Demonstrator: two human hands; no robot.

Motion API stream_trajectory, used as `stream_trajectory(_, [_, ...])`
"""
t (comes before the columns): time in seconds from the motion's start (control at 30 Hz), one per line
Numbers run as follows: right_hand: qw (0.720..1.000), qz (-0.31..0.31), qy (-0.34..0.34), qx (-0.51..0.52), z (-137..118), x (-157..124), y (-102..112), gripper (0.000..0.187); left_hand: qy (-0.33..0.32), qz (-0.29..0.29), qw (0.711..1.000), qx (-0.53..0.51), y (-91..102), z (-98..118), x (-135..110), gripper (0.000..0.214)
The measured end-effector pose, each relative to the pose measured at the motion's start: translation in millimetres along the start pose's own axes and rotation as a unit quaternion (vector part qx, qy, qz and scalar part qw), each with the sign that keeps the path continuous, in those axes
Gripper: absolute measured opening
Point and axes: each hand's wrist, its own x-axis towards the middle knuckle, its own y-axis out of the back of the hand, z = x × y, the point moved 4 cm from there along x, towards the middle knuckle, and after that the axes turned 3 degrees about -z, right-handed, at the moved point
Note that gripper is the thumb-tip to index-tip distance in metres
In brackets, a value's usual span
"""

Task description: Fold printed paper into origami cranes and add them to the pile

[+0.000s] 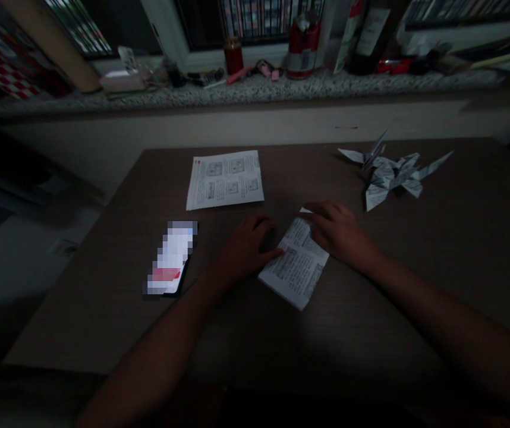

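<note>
A folded sheet of printed paper lies on the dark table in front of me. My left hand rests on the table at the paper's left edge, fingers curled, thumb touching the fold. My right hand lies flat on the paper's upper right corner, fingers stretched out and pressing it down. Neither hand lifts the paper.
A flat printed sheet lies farther back. A phone with a lit screen sits left of my hands. Folded paper cranes stand at the back right. A cluttered stone ledge with cans and bottles runs behind the table.
</note>
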Motion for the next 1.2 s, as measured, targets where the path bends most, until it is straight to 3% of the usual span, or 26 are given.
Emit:
stream_trajectory(0.13, [0.998, -0.028, 0.046, 0.024, -1, -6, -3, 0.047, -0.005, 0.000, 1.000, 0.001, 0.3, -2, 1, 0.044])
stream_trajectory(0.4, [0.998, -0.048, 0.021, -0.021, -4, -23, 4, 0.040, -0.002, 0.000, 1.000, 0.023, 6.5, 3, -3, 0.031])
stream_trajectory(0.6, [0.997, -0.044, -0.023, -0.057, -6, -32, 9, 0.039, 0.010, -0.044, 0.999, 0.024, 10.2, 7, -10, 0.032])
stream_trajectory(0.87, [0.999, -0.035, -0.009, -0.036, -5, -40, 9, 0.042, 0.071, -0.057, 0.996, -0.009, 8.2, 6, -9, 0.024])
stream_trajectory(1.2, [0.999, -0.019, -0.020, -0.047, -5, -41, 7, 0.040, 0.097, -0.045, 0.994, -0.031, 9.2, 8, -6, 0.017])
